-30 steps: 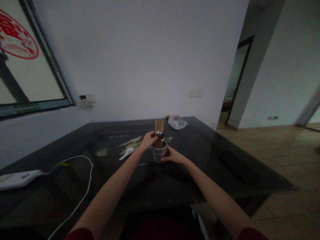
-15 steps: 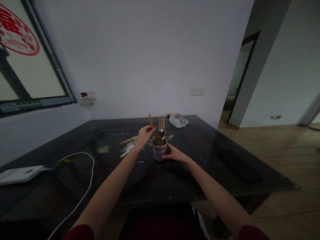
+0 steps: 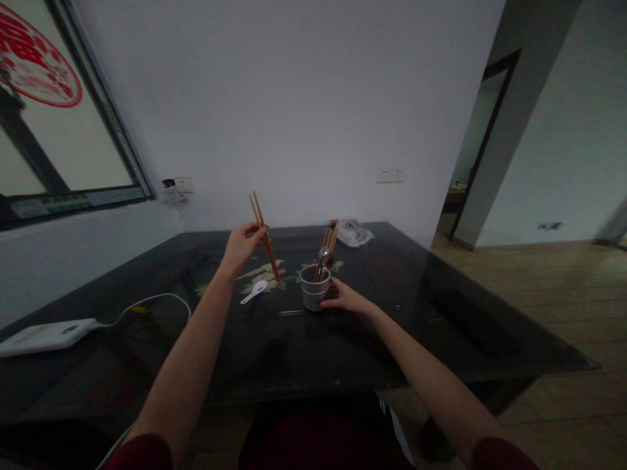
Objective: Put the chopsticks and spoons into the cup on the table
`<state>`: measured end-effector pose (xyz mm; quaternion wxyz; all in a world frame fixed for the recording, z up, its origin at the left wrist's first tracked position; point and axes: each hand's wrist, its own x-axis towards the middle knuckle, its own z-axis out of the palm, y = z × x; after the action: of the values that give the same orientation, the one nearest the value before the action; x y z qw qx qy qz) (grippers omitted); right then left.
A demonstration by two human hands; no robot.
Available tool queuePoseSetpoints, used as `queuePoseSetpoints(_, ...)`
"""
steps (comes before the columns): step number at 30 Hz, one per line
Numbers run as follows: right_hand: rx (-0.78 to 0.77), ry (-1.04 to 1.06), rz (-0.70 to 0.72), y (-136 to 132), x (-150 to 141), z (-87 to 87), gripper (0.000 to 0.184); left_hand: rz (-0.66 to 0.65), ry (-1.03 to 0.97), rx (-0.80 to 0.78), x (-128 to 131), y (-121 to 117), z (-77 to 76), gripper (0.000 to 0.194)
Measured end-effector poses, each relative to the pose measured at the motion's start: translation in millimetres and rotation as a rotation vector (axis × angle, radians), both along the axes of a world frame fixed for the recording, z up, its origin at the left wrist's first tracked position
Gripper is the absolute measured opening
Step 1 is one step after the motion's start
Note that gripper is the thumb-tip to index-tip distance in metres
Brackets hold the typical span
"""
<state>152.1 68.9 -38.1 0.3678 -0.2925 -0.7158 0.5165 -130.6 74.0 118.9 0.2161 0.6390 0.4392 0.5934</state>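
My left hand [image 3: 243,245] is closed around a pair of wooden chopsticks [image 3: 272,258], held tilted above the table. Just below them lies a white spoon [image 3: 255,291], flat on the dark tabletop. A grey cup [image 3: 315,297] stands upright to the right, holding more chopsticks [image 3: 331,240] and several metal spoons [image 3: 324,255] that lean to its right side. My right hand [image 3: 343,296] grips the cup's right side with thumb and fingers; part of the fingers is hidden behind it.
At the table's far edge lies a crumpled clear plastic bag [image 3: 353,234]. A white device [image 3: 49,336] with a white cable [image 3: 161,296] rests on the left. Toward the right sits a dark flat object [image 3: 475,320]. The glossy dark table [image 3: 372,352] meets the wall behind.
My left hand has drawn the pair of chopsticks out of the cup and moved left with it. The chopsticks left in the cup now lean further right. My right hand stays on the cup.
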Motion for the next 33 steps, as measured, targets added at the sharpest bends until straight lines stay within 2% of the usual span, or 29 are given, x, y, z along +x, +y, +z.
queuePoseSetpoints(3, 0.010, 0.004, -0.006, 2, 0, -2.4, 0.074, -0.013, 0.156, -0.245, -14, 13, -25.9, 0.037)
queuePoseSetpoints(5, 0.011, 0.017, 0.000, 3, 0, -3.4, 0.076, 0.035, 0.305, -0.374, -16, 22, -48.0, 0.034)
queuePoseSetpoints(8, 0.004, 0.015, 0.002, 3, 0, -3.9, 0.078, 0.134, 0.515, -0.467, -10, 29, -76.5, 0.028)
queuePoseSetpoints(10, 0.001, 0.016, -0.004, 2, 0, -3.8, 0.078, 0.183, 0.681, -0.484, -4, 29, -88.1, 0.028)
queuePoseSetpoints(14, -0.006, 0.021, -0.015, 1, -1, -3.5, 0.080, 0.261, 0.896, -0.475, 4, 25, -97.4, 0.032)
queuePoseSetpoints(19, -0.014, 0.013, -0.009, 1, -1, -3.0, 0.079, 0.300, 0.952, -0.488, 5, 23, -110.2, 0.031)
queuePoseSetpoints(24, -0.003, 0.005, -0.019, -4, -1, 1.5, 0.080, 0.339, 1.060, -0.411, 5, 25, -124.7, 0.033)
queuePoseSetpoints(29, -0.002, -0.002, -0.023, -4, -2, 2.5, 0.079, 0.457, 1.142, -0.311, 4, 25, -132.7, 0.033)
queuePoseSetpoints(33, 0.016, -0.007, -0.018, -1, -2, 0.5, 0.075, 0.452, 1.129, -0.386, 1, 27, -138.2, 0.041)
